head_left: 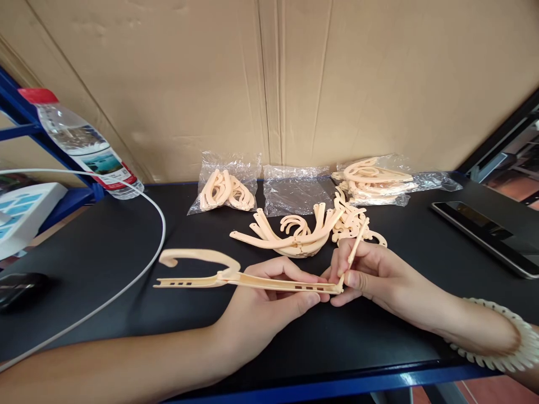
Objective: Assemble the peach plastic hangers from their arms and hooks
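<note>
My left hand (273, 303) is closed around the arm of a cream plastic folding hanger (189, 281), whose hook (202, 255) points to the left. At the hanger's right end, my right hand (370, 269) pinches a thin cream hanger arm piece (356, 247) that stands up at an angle and meets the hanger's tip. My fingers partly hide where the two parts touch. Just behind my hands lies a stack of curved cream hanger parts (290, 241), with a pile of loose cream hooks (351, 219) beside it.
Along the cardboard wall (168, 84) lie a bag of hooks (225, 191), a flat clear bag (298, 188) and a bag of hangers (374, 182). A phone (484, 233) is at right. A bottle (92, 146), white cable (162, 224) and black mouse (21, 289) are at left.
</note>
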{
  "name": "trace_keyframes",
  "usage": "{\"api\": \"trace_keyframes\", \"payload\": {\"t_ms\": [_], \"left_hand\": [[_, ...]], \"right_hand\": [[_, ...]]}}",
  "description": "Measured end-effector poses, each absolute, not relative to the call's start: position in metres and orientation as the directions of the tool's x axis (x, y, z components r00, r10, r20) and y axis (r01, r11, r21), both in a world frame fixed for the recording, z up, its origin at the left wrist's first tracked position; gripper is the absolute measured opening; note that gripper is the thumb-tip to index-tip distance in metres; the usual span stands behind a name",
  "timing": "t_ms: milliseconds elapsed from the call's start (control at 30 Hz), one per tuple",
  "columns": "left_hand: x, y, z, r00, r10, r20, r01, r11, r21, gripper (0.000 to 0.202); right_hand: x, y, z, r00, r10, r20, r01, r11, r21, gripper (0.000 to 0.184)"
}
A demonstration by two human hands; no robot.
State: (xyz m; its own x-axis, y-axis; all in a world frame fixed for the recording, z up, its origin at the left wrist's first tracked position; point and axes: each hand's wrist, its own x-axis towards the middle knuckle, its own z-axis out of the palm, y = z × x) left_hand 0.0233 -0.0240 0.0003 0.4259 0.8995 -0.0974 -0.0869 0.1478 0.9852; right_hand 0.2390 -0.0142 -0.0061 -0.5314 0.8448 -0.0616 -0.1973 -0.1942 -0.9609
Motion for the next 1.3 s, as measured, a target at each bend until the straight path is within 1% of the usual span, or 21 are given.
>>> {"api": "trace_keyframes", "payload": {"t_ms": [267, 533, 733, 800, 1000, 1133, 1200, 1233, 1300], "left_hand": [[0.022, -0.025, -0.001, 0.454, 0.887, -0.081, -0.121, 0.151, 0.981, 0.006], [0.025, -0.024, 0.001, 0.444, 0.89, -0.097, -0.143, 0.178, 0.974, 0.006], [0.024, -0.025, 0.001, 0.377, 0.921, -0.101, -0.107, 0.152, 0.983, 0.008], [0.024, -0.025, 0.0, 0.373, 0.923, -0.096, -0.111, 0.147, 0.983, 0.008], [0.026, -0.026, 0.0, 0.351, 0.932, -0.089, -0.124, 0.14, 0.982, 0.011], [0.025, -0.026, 0.0, 0.326, 0.937, -0.125, -0.121, 0.172, 0.978, 0.013], [0.025, -0.026, 0.0, 0.315, 0.938, -0.143, -0.128, 0.191, 0.973, 0.015], [0.025, -0.026, 0.0, 0.315, 0.937, -0.15, -0.135, 0.2, 0.97, 0.016], [0.026, -0.025, 0.0, 0.324, 0.933, -0.154, -0.143, 0.209, 0.967, 0.017]], "right_hand": [[0.233, -0.017, -0.005, -0.509, 0.857, -0.076, -0.191, -0.198, -0.961, 0.019], [0.226, -0.02, -0.004, -0.423, 0.906, -0.028, -0.133, -0.092, -0.987, 0.025], [0.218, -0.023, -0.004, -0.276, 0.96, 0.047, -0.16, 0.003, -0.987, 0.025], [0.216, -0.024, -0.004, -0.25, 0.966, 0.061, -0.157, 0.022, -0.987, 0.024], [0.217, -0.026, -0.002, -0.271, 0.962, 0.046, -0.13, 0.011, -0.991, 0.022], [0.218, -0.027, -0.001, -0.298, 0.953, 0.052, -0.148, 0.008, -0.989, 0.023], [0.219, -0.027, 0.0, -0.301, 0.953, 0.029, -0.138, -0.014, -0.99, 0.02], [0.219, -0.027, 0.0, -0.3, 0.954, 0.016, -0.126, -0.023, -0.992, 0.021], [0.218, -0.026, 0.0, -0.289, 0.957, 0.004, -0.097, -0.025, -0.995, 0.028]]}}
